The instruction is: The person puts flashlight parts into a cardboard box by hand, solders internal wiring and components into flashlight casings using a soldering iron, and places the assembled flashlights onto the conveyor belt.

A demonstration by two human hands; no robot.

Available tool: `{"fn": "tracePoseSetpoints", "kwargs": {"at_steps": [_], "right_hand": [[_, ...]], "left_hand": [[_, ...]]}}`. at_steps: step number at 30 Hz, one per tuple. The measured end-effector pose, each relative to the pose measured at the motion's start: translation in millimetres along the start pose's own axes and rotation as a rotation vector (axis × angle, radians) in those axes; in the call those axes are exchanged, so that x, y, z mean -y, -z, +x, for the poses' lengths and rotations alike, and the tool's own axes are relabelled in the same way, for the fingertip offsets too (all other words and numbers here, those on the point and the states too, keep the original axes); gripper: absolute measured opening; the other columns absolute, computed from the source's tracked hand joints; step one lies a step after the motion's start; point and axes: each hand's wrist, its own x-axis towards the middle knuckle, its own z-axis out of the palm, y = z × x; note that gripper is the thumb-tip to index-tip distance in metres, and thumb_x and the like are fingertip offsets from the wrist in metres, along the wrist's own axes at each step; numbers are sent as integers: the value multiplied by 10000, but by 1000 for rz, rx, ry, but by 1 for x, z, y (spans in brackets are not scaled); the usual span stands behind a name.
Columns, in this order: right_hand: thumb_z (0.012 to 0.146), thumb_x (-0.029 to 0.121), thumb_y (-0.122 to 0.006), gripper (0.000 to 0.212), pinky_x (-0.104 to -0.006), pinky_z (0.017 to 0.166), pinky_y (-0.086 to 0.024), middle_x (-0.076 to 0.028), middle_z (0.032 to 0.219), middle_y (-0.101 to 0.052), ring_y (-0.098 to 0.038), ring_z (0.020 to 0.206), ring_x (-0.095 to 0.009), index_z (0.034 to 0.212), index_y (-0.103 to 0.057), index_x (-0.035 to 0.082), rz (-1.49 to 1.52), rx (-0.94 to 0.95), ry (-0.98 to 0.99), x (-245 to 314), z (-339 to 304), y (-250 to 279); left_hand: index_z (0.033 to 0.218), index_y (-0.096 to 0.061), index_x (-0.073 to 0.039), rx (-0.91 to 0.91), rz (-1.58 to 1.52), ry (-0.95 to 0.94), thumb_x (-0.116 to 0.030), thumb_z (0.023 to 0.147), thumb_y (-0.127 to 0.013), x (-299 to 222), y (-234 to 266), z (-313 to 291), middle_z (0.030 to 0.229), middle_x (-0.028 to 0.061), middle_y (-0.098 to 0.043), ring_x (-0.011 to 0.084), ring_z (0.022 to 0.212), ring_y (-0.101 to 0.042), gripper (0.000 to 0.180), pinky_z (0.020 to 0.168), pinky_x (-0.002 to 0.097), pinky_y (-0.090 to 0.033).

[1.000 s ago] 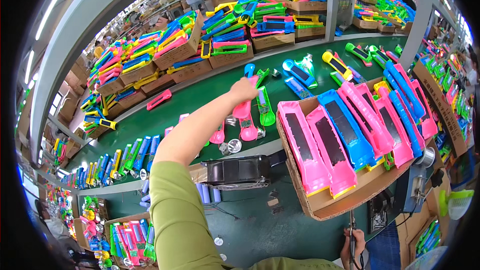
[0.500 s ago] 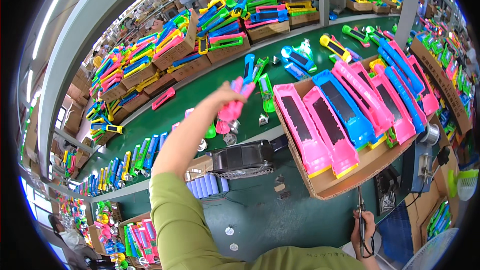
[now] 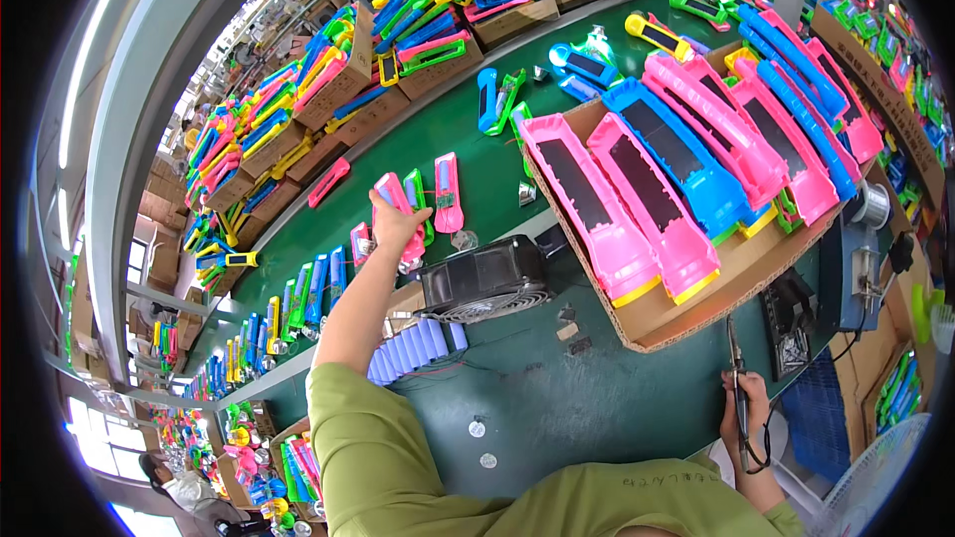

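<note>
My left hand (image 3: 396,226) reaches out over the green conveyor belt, its fingers and thumb around a pink plastic lamp casing (image 3: 391,186). Right beside it lie a green casing (image 3: 415,186) and another pink casing (image 3: 448,189) with a bluish tube inside and a silver round part at its lower end. My right hand (image 3: 748,406) is closed around the handle of a soldering iron (image 3: 734,343), low at the right, with the tip pointing up and away. A cable loops down past the wrist.
A cardboard box (image 3: 637,338) with pink and blue casings fitted with dark panels stands at the right. A black fan (image 3: 482,273) and lilac battery cells (image 3: 410,350) sit on the green bench (image 3: 567,408). A solder wire spool (image 3: 872,204) is at far right. Heaped boxes line the belt's far side.
My left hand has come back left and lower along the belt; two pink casings now lie spread there. The view has shifted slightly. My right hand still holds the soldering iron.
</note>
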Motion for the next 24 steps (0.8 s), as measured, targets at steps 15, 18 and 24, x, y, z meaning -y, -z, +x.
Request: {"fn": "tracePoseSetpoints", "kwargs": {"at_steps": [15, 18, 24], "right_hand": [[752, -68, -548, 252, -315, 727, -458, -137, 868, -621, -588, 808, -239, 988, -523, 17, 128, -47, -59, 0, -10, -4], [792, -45, -527, 250, -321, 770, -458, -151, 915, -606, -591, 842, -244, 1033, -506, 18, 157, -36, -106, 0, -13, -1], [872, 17, -463, 247, -308, 844, -435, -180, 1051, -568, -564, 988, -242, 1117, -455, -17, 233, 8, -214, -10, -18, -3]], "left_hand": [[1327, -158, 11, -289, -911, 143, -72, 532, -776, 23, 24, 9, 1135, 193, -504, 295, 953, -559, 1010, 804, 358, -466], [1179, -328, -31, -160, -1229, 72, 33, 562, -736, 29, 113, -29, 986, 108, -540, 218, 852, -571, 743, 705, 358, -496], [1162, -396, -52, -94, -1246, 44, -21, 639, -723, 125, 267, -143, 964, 103, -558, 214, 788, -589, 617, 672, 360, -512]]}}
